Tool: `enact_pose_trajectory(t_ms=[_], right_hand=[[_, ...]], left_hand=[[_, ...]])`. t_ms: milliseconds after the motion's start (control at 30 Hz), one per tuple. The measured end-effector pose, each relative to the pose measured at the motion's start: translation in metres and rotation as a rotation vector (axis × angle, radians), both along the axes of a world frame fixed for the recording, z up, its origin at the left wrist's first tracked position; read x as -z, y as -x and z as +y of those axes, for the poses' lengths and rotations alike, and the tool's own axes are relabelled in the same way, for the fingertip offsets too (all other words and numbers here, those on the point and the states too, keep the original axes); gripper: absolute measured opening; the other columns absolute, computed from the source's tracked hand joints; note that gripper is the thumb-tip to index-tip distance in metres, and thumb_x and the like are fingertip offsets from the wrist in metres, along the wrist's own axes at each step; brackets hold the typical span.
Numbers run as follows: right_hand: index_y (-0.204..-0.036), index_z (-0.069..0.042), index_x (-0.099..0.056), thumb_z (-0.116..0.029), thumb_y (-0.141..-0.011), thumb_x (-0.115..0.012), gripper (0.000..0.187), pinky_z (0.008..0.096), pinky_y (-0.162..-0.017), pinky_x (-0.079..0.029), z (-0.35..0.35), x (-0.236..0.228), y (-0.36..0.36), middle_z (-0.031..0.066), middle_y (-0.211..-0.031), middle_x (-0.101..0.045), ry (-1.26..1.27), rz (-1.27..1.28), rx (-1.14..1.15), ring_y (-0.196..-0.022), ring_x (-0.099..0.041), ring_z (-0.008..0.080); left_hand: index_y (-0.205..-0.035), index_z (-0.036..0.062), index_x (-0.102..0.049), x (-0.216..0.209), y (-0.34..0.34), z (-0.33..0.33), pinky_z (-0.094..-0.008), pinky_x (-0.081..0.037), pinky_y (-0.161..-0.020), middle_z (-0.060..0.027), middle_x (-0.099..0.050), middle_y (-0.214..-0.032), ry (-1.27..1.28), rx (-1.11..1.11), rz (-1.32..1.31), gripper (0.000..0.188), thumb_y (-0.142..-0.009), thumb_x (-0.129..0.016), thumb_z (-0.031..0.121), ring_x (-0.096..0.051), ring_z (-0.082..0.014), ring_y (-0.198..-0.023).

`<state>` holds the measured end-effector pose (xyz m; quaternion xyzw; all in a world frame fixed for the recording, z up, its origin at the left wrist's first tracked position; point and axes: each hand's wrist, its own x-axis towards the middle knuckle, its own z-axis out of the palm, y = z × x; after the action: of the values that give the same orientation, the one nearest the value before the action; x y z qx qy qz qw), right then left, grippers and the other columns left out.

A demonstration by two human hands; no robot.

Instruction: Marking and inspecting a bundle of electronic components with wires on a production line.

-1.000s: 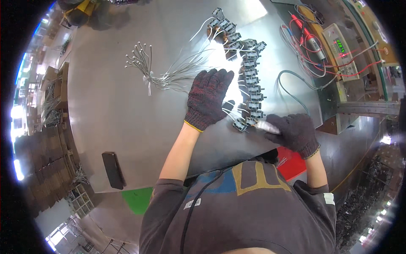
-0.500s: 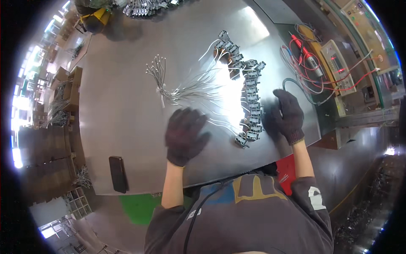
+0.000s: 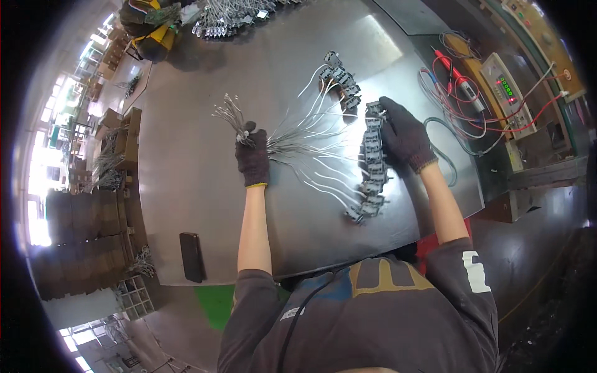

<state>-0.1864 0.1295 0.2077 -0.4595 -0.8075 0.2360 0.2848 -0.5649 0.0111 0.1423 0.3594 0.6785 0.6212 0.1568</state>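
Observation:
My left hand [image 3: 252, 158], in a dark glove, is closed round the bunched part of a bundle of thin white-grey wires [image 3: 292, 148]. Bare wire ends [image 3: 227, 110] stick out past its fingers at the far left. The wires fan rightward to small grey-black connector blocks. Most of these blocks stand in a tight, slightly bent row [image 3: 373, 152]. A smaller cluster of blocks [image 3: 342, 78] lies farther off, apart from the row. My gloved right hand [image 3: 405, 133] rests along the row's right side, fingers stretched out and touching its far end.
All this lies on a grey metal table [image 3: 186, 186]. At the right are a red-handled probe [image 3: 451, 67] with looped leads and a meter with a lit display [image 3: 507, 93]. A phone [image 3: 191, 257] lies near left; more wired connectors [image 3: 227, 18] are piled at the far edge.
My left hand has moved away from me and closed round the wire bundle. My right hand has moved up against the block row, which is now tighter and separate from the far cluster.

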Motion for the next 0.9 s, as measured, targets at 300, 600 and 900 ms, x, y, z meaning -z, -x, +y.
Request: enact_pose_trajectory(t_ms=[300, 600, 900], right_hand=[[-0.132, -0.012, -0.069, -0.038, -0.092, -0.082, 0.05, 0.0451, -0.085, -0.059, -0.097, 0.01, -0.012, 0.0146, -0.105, -0.077, 0.091, -0.005, -0.123, -0.095, -0.074, 0.034], [-0.118, -0.018, -0.077, -0.058, -0.094, -0.074, 0.047, 0.0443, -0.072, -0.056, -0.103, 0.012, -0.007, 0.0102, -0.084, -0.073, 0.141, -0.188, -0.321, -0.078, -0.072, 0.0315], [-0.111, -0.019, -0.079, -0.063, -0.093, -0.073, 0.048, 0.0467, -0.06, -0.053, -0.121, 0.011, -0.011, 0.0069, -0.074, -0.07, -0.062, -0.344, -0.252, -0.065, -0.069, 0.0279]], left_hand=[[-0.124, 0.0101, -0.073, -0.01, 0.032, 0.039, -0.0325, -0.055, -0.06, 0.0033, -0.061, -0.086, -0.106, -0.077, -0.366, 0.026, -0.102, -0.076, 0.023, -0.058, -0.0094, -0.072], [-0.111, 0.0123, -0.081, -0.023, 0.062, 0.048, -0.0242, -0.04, -0.062, 0.0084, -0.063, -0.086, 0.136, 0.189, -0.317, 0.019, -0.097, -0.079, 0.025, -0.048, -0.0061, -0.069], [-0.106, 0.0122, -0.083, -0.024, 0.057, 0.047, -0.0255, -0.04, -0.054, 0.0077, -0.064, -0.084, 0.107, 0.173, -0.285, 0.016, -0.098, -0.078, 0.025, -0.047, -0.0045, -0.063]])
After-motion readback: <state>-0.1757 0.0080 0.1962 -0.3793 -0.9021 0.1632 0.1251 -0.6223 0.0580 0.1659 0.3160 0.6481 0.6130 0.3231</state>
